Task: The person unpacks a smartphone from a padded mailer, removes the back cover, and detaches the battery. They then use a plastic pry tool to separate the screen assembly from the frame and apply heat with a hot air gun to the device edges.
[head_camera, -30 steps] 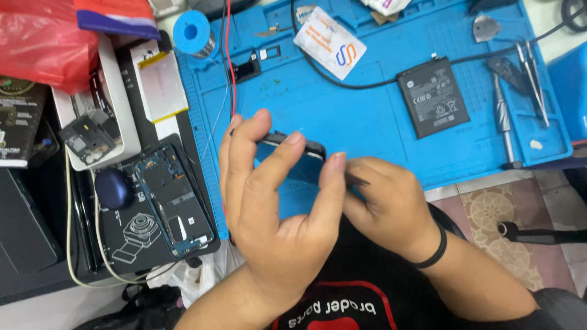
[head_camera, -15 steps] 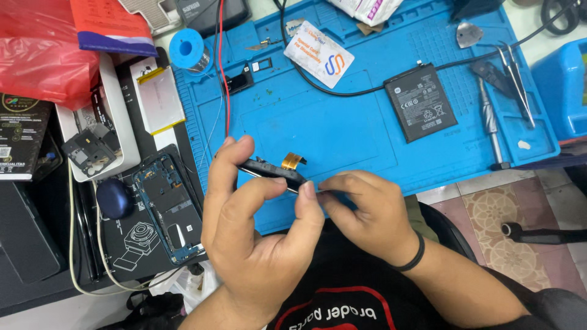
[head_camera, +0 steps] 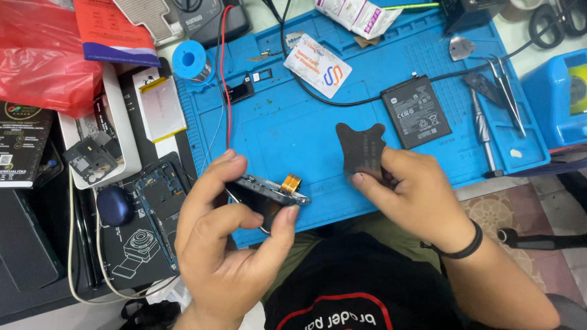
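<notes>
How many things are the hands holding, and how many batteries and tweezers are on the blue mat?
Things in the hands: 2, a phone part and a thin dark pry sheet
Batteries: 1
Tweezers: 1
Total: 4

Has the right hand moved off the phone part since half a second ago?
Yes. The right hand has pulled rightward from the phone part in the left hand, now holding a thin dark pry sheet over the blue mat.

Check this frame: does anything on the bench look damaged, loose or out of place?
Nothing looks spilled or broken. The left hand holds a phone part with an orange flex ribbon curling loose; the right hand holds a thin dark pry sheet. An opened phone lies off the blue mat.
</notes>
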Tool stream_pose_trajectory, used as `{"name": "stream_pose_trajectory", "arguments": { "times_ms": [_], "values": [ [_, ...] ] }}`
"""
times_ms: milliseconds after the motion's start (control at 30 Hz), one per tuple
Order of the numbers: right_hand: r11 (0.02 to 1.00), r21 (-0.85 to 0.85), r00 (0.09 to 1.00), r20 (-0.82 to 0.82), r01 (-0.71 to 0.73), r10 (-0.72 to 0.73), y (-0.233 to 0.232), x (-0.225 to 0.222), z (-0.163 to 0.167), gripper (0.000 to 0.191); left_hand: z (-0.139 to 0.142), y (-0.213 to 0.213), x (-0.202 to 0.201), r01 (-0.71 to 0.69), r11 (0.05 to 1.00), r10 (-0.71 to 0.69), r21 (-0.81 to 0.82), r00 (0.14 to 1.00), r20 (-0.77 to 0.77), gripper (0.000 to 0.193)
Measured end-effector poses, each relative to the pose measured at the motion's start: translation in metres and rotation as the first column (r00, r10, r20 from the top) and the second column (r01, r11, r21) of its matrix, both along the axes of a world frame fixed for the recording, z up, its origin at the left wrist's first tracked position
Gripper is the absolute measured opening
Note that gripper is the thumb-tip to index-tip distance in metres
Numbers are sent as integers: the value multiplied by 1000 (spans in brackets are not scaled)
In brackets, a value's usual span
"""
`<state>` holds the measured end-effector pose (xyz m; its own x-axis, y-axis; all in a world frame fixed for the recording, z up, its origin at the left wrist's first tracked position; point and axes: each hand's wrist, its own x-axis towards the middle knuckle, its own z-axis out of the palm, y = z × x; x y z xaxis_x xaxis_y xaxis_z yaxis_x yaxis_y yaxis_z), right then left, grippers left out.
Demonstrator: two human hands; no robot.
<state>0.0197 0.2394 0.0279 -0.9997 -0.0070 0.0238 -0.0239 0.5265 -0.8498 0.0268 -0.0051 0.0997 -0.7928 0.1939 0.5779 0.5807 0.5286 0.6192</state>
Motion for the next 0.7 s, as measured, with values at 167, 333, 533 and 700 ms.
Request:
{"name": "stream_pose_trajectory", "arguments": {
  "times_ms": [167, 333, 533, 700],
  "values": [
    [992, 127, 997, 78, -22, 12, -4, -7, 2, 31, -3, -5, 0, 23, 1000, -23, 21, 1000, 6, 41],
    [918, 374, 989, -117, 132, -94, -10, -6, 11, 47, -8, -12, -3, 36, 994, -40, 99, 999, 32, 41],
    [944, -40, 936, -153, -328, 318, -23, -9, 19, 52, -16, -25, -4, 127, 932, -177, 339, 977, 122, 43],
    [829, -92, 832, -130, -552, 540, -53, -25, 4, 82, -27, -45, -11, 207, 769, -378, 605, 910, 169, 62]
  ]
}}
